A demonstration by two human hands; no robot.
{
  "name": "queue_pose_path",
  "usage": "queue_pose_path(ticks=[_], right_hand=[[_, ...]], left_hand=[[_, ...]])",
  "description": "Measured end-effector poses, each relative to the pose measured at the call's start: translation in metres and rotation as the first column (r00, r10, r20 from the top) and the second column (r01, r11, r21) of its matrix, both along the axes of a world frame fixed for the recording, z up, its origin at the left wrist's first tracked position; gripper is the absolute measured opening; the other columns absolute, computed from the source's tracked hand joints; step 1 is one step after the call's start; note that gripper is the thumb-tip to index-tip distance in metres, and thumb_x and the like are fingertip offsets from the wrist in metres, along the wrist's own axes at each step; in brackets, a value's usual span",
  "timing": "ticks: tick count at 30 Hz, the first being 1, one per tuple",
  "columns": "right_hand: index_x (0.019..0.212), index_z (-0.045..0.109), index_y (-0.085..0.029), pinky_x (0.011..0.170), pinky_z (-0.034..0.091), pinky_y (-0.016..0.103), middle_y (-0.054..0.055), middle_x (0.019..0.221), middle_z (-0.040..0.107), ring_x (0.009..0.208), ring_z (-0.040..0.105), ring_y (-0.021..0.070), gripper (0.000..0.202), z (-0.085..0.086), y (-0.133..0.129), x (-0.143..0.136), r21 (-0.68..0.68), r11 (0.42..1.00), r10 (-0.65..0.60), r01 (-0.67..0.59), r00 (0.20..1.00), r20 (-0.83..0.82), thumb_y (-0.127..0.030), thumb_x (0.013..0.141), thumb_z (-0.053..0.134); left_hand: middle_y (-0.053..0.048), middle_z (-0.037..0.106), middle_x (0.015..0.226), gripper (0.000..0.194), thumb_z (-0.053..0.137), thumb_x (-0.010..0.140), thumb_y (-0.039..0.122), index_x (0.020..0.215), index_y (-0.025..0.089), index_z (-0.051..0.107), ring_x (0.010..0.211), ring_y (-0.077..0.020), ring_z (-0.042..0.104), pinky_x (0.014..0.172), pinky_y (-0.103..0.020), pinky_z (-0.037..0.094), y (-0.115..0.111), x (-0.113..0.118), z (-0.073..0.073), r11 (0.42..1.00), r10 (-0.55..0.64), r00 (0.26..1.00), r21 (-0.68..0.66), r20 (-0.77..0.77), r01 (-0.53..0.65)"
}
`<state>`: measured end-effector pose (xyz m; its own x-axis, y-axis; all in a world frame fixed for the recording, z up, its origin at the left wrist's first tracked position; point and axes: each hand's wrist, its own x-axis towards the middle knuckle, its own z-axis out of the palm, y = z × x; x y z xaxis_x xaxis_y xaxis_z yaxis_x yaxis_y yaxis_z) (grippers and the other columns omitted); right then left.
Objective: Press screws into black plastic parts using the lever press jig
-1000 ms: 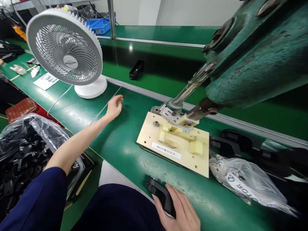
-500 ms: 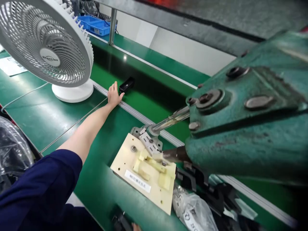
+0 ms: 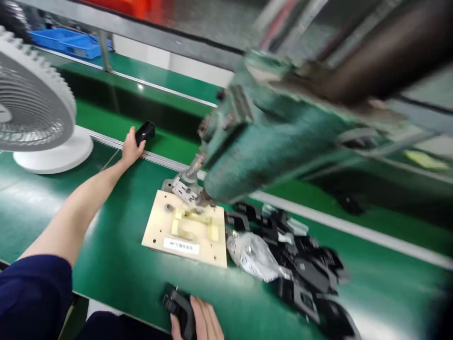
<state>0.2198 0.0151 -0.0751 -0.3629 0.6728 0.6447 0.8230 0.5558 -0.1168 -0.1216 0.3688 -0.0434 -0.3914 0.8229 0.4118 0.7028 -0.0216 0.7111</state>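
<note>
My left hand (image 3: 131, 150) reaches out over the far rail, with thumb and fingers around the near end of a small black plastic part (image 3: 146, 133) on the green belt. At the bottom edge, my right hand (image 3: 205, 321) grips a curved black plastic part (image 3: 181, 309), thumb on one side and fingers on the other; motion blurs it a little. Beyond my right hand lies a cream fixture board (image 3: 159, 231) with raised yellowish blocks and a white label. A green press-like machine head (image 3: 262, 146) hangs over the board's back edge.
Right of the board are a clear plastic bag (image 3: 253, 255) and a pile of black plastic parts (image 3: 313, 274). A white fan (image 3: 35, 104) stands at left. Blue trays (image 3: 83, 46) sit at the back. A metal rail (image 3: 304, 212) runs along the belt.
My view has swung right. My left hand has closed around the black part it was beside. My right hand, barely showing before, has come into view with its black part.
</note>
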Motion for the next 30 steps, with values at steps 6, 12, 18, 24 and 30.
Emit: queue_pose_path(ticks=[6, 12, 18, 24, 30], right_hand=[[0.112, 0.059, -0.008, 0.070, 0.061, 0.038, 0.014, 0.087, 0.070, 0.079, 0.068, 0.0245, 0.032, 0.012, -0.001, -0.018, -0.053, 0.997, -0.060, 0.052, 0.985, -0.162, -0.023, 0.084, 0.063], [0.107, 0.061, -0.012, 0.068, 0.060, 0.037, 0.010, 0.083, 0.069, 0.075, 0.068, 0.0230, 0.027, 0.016, 0.003, -0.016, -0.055, 0.998, -0.004, -0.011, 0.966, -0.257, -0.022, 0.082, 0.065], [0.108, 0.057, -0.012, 0.063, 0.056, 0.034, 0.011, 0.083, 0.068, 0.076, 0.066, 0.0218, 0.032, 0.060, 0.048, -0.003, 0.146, 0.989, 0.074, -0.034, 0.957, -0.279, -0.028, 0.083, 0.068], [0.103, 0.062, -0.011, 0.072, 0.050, 0.033, 0.009, 0.089, 0.069, 0.082, 0.062, 0.0206, 0.030, 0.089, 0.138, -0.004, 0.143, 0.986, 0.094, -0.087, 0.995, -0.043, -0.037, 0.089, 0.057], [0.107, 0.064, -0.012, 0.082, 0.046, 0.039, 0.011, 0.095, 0.067, 0.092, 0.057, 0.0251, 0.040, 0.074, 0.175, -0.011, -0.149, 0.969, 0.218, -0.195, 0.963, 0.160, -0.046, 0.091, 0.051]], left_hand=[[-0.022, 0.053, 0.129, 0.073, 0.064, 0.082, 0.036, 0.140, 0.006, 0.032, 0.123, -0.0340, 0.055, 0.105, -0.052, 0.044, -0.111, 0.002, -0.011, 0.991, 0.053, 0.998, 0.122, -0.025, -0.049], [-0.016, 0.059, 0.117, 0.079, 0.065, 0.079, 0.051, 0.142, 0.016, 0.031, 0.096, -0.0240, 0.067, 0.091, -0.043, 0.055, -0.260, 0.000, -0.031, 0.982, 0.170, 0.985, 0.077, 0.041, -0.172], [-0.018, 0.052, 0.133, 0.079, 0.067, 0.080, 0.041, 0.146, 0.020, 0.029, 0.121, -0.0305, 0.057, 0.107, -0.051, 0.043, -0.331, -0.005, -0.034, 0.984, 0.176, 0.984, -0.039, -0.003, -0.176], [-0.019, 0.048, 0.136, 0.070, 0.066, 0.079, 0.017, 0.142, 0.017, 0.035, 0.131, -0.0322, 0.048, 0.108, -0.058, 0.041, -0.338, 0.048, -0.010, 0.915, 0.099, 0.942, 0.402, -0.321, 0.041], [-0.015, 0.058, 0.122, 0.055, 0.055, 0.086, 0.014, 0.138, 0.018, 0.039, 0.120, -0.0268, 0.057, 0.104, -0.055, 0.046, -0.313, 0.111, 0.017, 0.881, -0.165, 0.969, 0.413, -0.186, 0.229]])
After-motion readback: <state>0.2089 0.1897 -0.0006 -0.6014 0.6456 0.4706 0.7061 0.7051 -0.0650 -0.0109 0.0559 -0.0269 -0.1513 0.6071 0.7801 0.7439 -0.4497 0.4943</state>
